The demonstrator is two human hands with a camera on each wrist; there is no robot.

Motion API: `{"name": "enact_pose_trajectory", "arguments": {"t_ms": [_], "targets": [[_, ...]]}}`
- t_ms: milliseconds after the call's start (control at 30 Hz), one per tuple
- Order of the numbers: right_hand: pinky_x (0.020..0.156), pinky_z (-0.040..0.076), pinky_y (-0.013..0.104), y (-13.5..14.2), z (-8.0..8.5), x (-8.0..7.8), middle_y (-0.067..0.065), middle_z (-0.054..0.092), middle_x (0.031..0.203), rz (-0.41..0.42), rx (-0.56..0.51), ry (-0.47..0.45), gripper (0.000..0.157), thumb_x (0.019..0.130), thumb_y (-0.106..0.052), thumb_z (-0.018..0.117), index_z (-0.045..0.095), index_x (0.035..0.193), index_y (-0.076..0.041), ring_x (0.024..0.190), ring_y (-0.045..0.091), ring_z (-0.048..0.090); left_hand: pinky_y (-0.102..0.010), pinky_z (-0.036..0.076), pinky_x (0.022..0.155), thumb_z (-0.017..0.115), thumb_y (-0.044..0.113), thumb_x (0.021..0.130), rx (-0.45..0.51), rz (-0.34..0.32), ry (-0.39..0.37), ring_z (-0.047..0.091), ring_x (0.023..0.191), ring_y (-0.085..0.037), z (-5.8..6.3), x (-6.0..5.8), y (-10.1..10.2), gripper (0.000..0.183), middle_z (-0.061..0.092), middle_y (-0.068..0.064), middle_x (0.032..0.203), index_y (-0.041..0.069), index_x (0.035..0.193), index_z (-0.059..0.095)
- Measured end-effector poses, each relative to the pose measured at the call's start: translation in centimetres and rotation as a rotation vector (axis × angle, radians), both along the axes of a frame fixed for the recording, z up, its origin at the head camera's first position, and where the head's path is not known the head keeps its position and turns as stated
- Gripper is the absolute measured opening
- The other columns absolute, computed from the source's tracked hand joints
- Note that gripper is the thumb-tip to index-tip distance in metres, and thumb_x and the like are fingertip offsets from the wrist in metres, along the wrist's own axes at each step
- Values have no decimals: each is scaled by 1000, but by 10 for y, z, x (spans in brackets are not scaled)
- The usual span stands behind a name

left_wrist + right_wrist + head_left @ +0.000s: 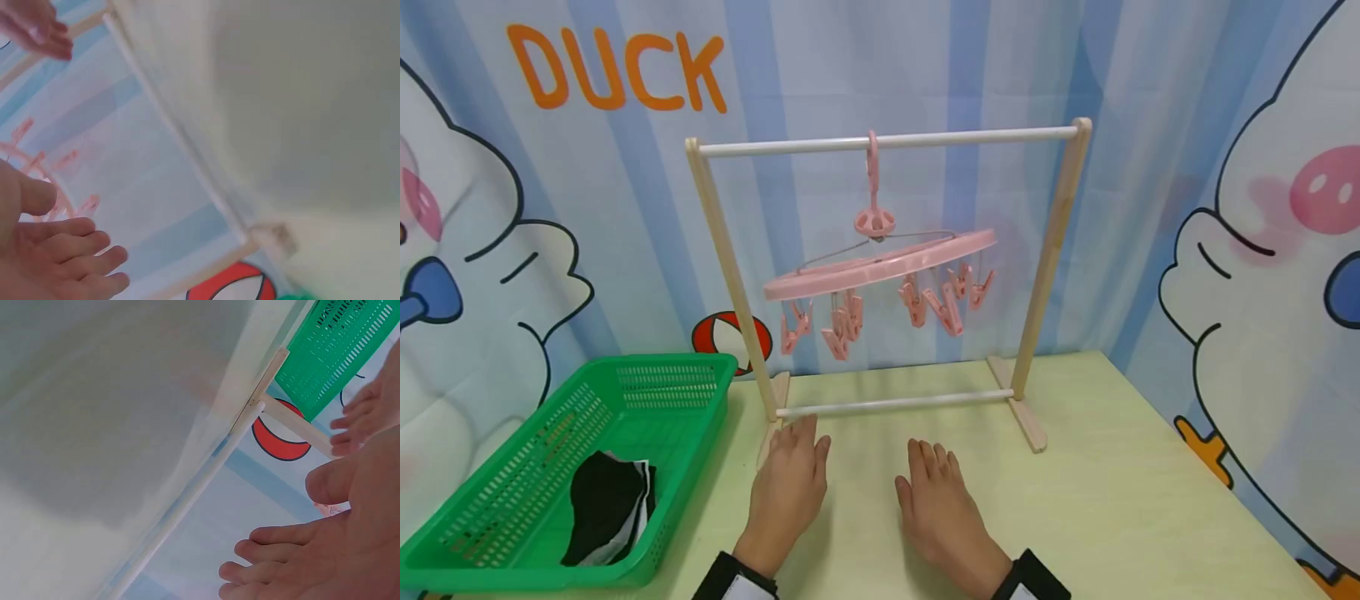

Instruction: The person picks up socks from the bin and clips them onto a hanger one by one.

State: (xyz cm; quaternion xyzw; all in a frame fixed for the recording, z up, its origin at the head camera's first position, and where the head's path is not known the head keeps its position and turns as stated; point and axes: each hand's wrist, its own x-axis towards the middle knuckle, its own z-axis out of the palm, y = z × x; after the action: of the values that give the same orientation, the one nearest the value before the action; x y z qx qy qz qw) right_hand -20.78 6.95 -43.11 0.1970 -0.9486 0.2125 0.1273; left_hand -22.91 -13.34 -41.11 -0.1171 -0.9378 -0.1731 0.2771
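Observation:
Both hands are held over the table in front of a wooden rack, palms down and holding nothing. My left hand (788, 475) has its fingers extended near the rack's left foot. To its right, my right hand (942, 508) points forward with straight fingers. A pink round clip hanger (880, 265) hangs by its hook from the rack's white top bar (790, 147), its ring tilted with the right side higher. Several pink clothespins (945, 312) dangle under the ring. Dark folded cloth (606, 500) with white and grey edges lies in the green basket (658, 533).
The rack's lower white bar (895, 403) runs just beyond the fingertips, between two wooden feet (1028, 425). The green basket stands at the left of the pale yellow table (1120, 500). A printed curtain (917, 50) closes off the back and sides.

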Motion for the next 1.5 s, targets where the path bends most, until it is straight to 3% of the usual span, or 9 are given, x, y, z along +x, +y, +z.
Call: {"name": "enact_pose_trajectory", "arguments": {"t_ms": [167,300,433,533,700,800,1000,1367,1500], "targets": [[99,41,53,-1,17,-10,31,55,122,22,-25,122,44,101,-17,54,45,133,13,116,45,49,-42,57,55,69,14,92,38,51,146,61,70,-28,28,-8,-14,26,66,-16,83,-3,110,63],[78,55,46,-2,38,-20,23,66,101,61,-110,169,37,99,-17,58,54,124,10,94,34,63,-40,53,48,73,11,88,47,48,322,58,57,-26,55,-17,-26,21,64,-13,70,-3,100,62],[74,55,43,-5,59,-30,17,67,100,93,-196,122,39,99,-23,59,55,124,6,91,28,65,-46,52,61,76,6,83,23,24,524,56,69,-32,84,-25,-34,26,61,-17,77,-6,97,59],[78,54,44,-8,74,-35,16,67,105,108,-251,95,46,98,-29,61,53,129,4,95,27,63,-48,51,71,78,4,81,-12,5,617,54,83,-36,102,-30,-35,37,58,-22,91,-8,107,55],[80,54,43,-18,104,-39,12,68,106,139,-335,77,54,94,-37,65,52,133,-2,98,24,63,-49,50,86,77,3,82,-38,-51,683,50,106,-38,126,-37,-35,61,53,-26,115,-3,134,46],[80,54,42,-24,120,-39,8,68,106,156,-355,65,57,92,-41,66,51,134,-6,99,20,63,-50,48,91,77,1,81,-60,-86,679,48,113,-37,138,-41,-34,66,52,-26,122,0,139,46],[81,54,42,-34,138,-39,8,68,110,200,-365,84,59,93,-40,65,49,137,-5,99,21,63,-49,49,92,73,-4,84,-95,-117,669,52,110,-36,149,-44,-29,49,54,-24,120,-4,129,53],[83,54,42,-35,146,-42,11,64,120,241,-389,142,59,93,-33,67,46,140,-3,104,22,62,-45,50,92,69,-8,85,-124,-157,673,53,105,-32,145,-40,-21,36,59,-20,113,-6,119,57],[86,53,43,-32,150,-44,9,66,116,260,-427,174,57,92,-29,69,48,140,-4,104,23,62,-44,49,93,69,-9,85,-128,-192,700,55,107,-31,143,-39,-16,35,61,-19,112,-5,117,57]]}}
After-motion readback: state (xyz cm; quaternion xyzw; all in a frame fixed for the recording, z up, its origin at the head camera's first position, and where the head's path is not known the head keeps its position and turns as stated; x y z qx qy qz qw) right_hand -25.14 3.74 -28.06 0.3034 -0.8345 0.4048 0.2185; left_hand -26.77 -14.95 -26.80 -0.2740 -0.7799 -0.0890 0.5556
